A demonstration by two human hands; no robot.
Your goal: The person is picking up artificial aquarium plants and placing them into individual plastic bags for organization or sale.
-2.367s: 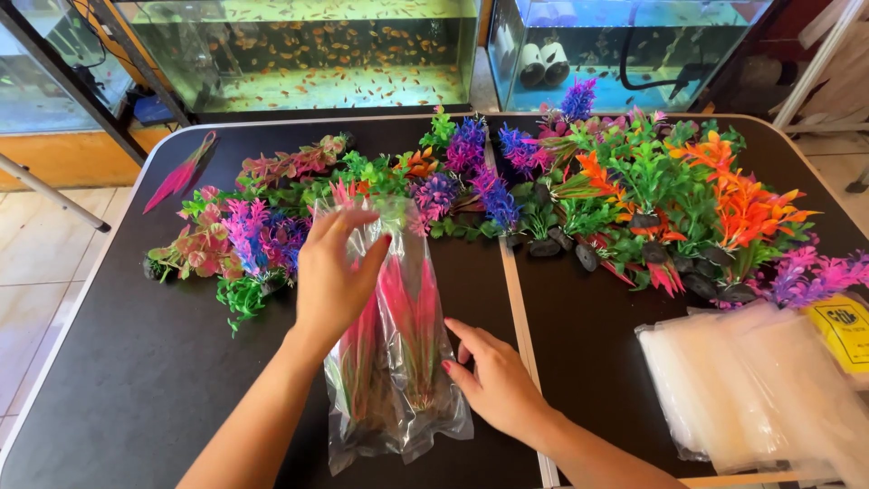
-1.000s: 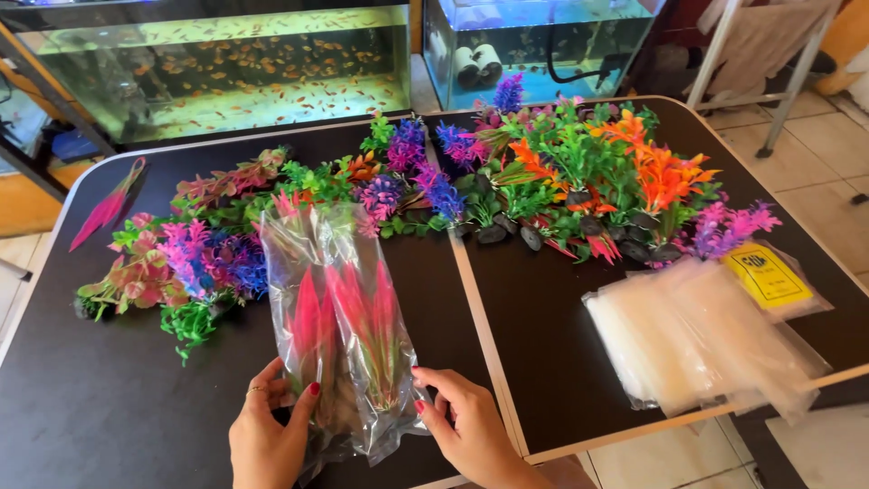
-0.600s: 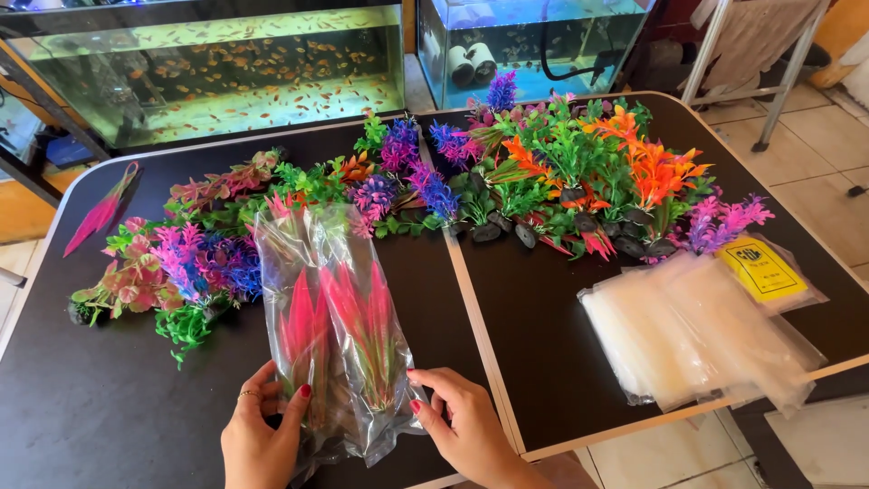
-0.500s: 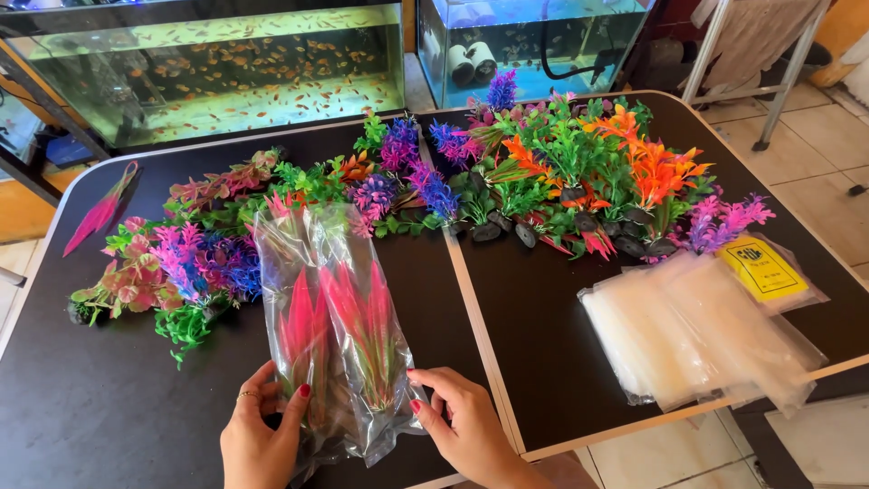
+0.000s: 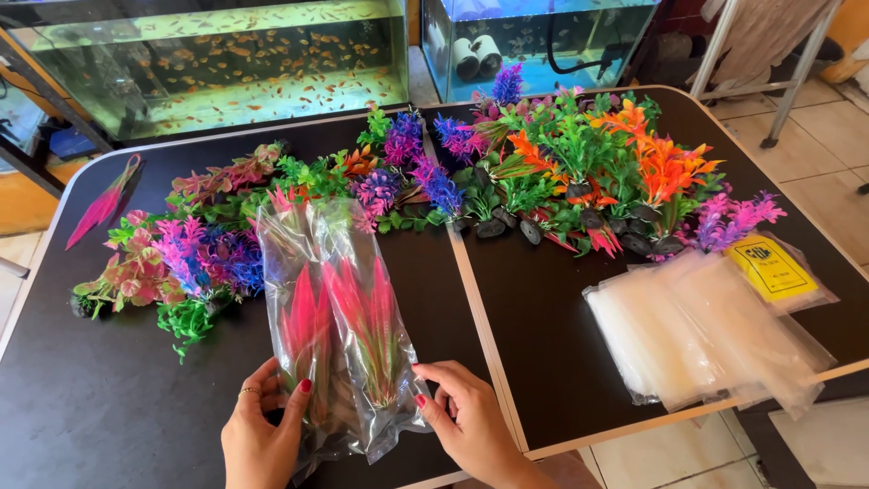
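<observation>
A clear plastic bag (image 5: 339, 272) lies lengthwise on the black table (image 5: 118, 398), with red-and-green artificial plants (image 5: 362, 330) inside it. My left hand (image 5: 262, 435) grips the bag's lower left edge, thumb on top. On the other side, my right hand (image 5: 466, 426) holds the lower right edge with its fingertips. The bag's open end points away from me toward the pile of plants.
A long heap of colourful artificial aquarium plants (image 5: 543, 167) runs across the table's far half. One loose pink leaf sprig (image 5: 101, 204) lies at far left. A stack of clear bags (image 5: 706, 330) with a yellow label sits at right. Fish tanks (image 5: 226, 63) stand behind.
My left hand came down from the bag's top to its lower left edge. Both hands now hold the bag's near end; the view has barely shifted in the last second.
</observation>
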